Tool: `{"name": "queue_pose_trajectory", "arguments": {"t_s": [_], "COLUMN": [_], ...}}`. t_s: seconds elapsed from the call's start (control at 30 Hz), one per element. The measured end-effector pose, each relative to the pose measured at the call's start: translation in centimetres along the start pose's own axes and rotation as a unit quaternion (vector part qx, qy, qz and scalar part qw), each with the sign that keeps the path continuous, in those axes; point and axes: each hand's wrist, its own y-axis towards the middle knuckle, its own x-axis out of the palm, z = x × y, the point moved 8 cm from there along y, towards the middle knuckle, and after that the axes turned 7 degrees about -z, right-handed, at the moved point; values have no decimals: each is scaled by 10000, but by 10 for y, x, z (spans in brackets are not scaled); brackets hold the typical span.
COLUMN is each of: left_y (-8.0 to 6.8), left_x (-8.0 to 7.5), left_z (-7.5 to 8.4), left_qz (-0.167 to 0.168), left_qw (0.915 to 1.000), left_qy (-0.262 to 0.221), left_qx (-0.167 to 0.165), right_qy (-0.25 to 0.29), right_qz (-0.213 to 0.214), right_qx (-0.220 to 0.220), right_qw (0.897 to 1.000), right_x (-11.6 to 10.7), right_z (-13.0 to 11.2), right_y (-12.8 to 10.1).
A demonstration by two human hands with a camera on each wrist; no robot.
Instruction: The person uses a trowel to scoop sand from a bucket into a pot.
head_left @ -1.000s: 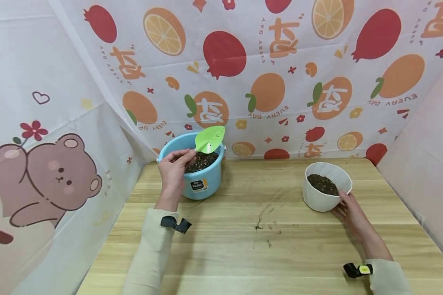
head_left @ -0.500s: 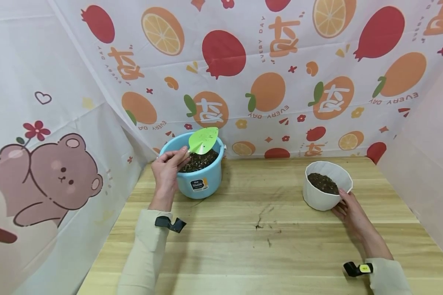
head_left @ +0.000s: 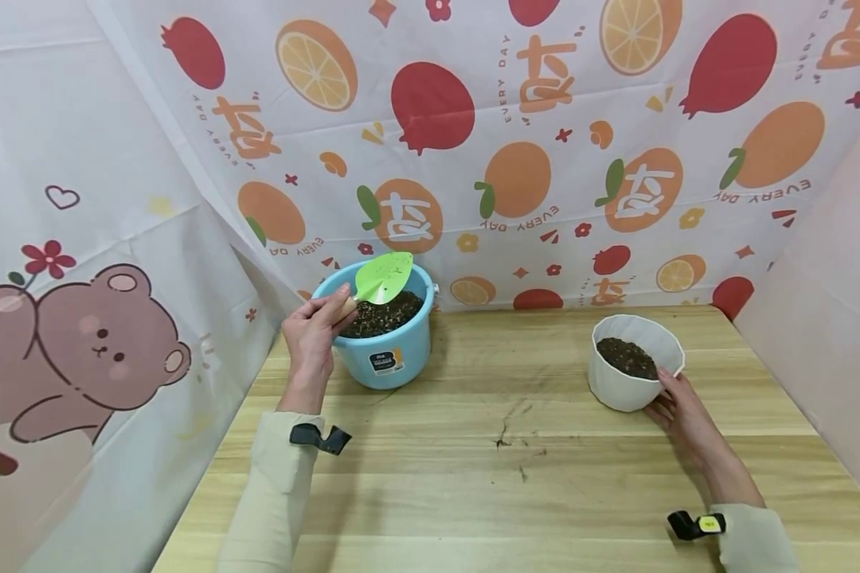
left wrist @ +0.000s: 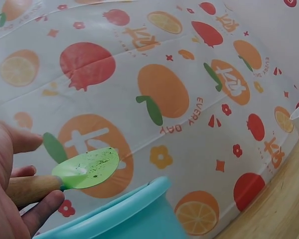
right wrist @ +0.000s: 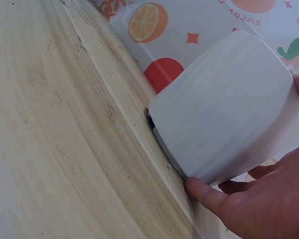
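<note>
Green trowel [head_left: 383,278]; blue bucket [head_left: 390,350]; white pot [head_left: 627,382]

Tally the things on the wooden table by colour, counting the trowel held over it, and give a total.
Blue: 1, the blue bucket of soil
White: 1, the white pot of soil
Green: 1, the green trowel, wooden handle in the left hand
Total: 3
</note>
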Motion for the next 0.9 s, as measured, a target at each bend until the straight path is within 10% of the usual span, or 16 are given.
{"name": "queue_pose_trajectory", "arguments": {"t_s": [0.9], "left_y": [-8], "left_x": [-35], "left_z": [7], "left_qz": [290], "left_qw": [9898], "left_qy": [1311], "left_qx": [-469], "right_qy": [-50], "right_qz": [-120], "right_qx": [-144], "right_qw": [9998], "right_x": [-3], "right_z": [1], "right_y": [-3]}}
